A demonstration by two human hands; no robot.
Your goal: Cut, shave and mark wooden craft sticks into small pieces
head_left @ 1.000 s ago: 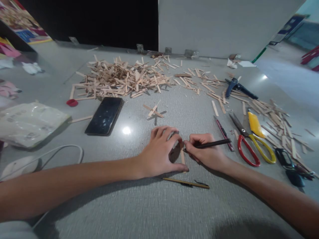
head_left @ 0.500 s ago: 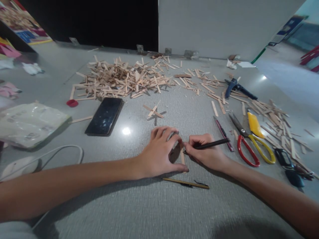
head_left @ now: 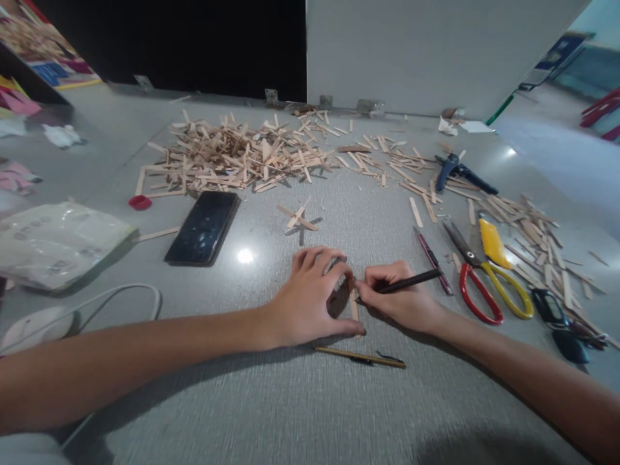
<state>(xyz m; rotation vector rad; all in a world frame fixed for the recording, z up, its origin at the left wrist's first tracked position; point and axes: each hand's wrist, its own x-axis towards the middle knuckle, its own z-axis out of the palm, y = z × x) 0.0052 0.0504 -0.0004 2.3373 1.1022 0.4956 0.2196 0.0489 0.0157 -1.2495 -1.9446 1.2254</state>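
My left hand (head_left: 310,300) holds a short wooden stick (head_left: 354,309) on the table between thumb and fingertips, one end at each. In my right hand (head_left: 400,297) is a black pen (head_left: 414,281), its tip at the stick's right edge. A gold pen (head_left: 361,356) lies flat just below both hands. Beyond my left hand, a few crossed sticks (head_left: 299,218) rest on the grey table (head_left: 310,413).
A large heap of sticks (head_left: 242,155) spreads across the back. At left lie a phone (head_left: 203,227), a plastic bag (head_left: 62,242) and a white mouse (head_left: 39,326). To the right are scissors (head_left: 471,258), a yellow cutter (head_left: 494,242), a maroon pen (head_left: 433,259) and blue pliers (head_left: 465,173).
The whole view has shifted very slightly. Both hands keep the same hold on the stick and the black pen, and the pen is tilted almost as before.
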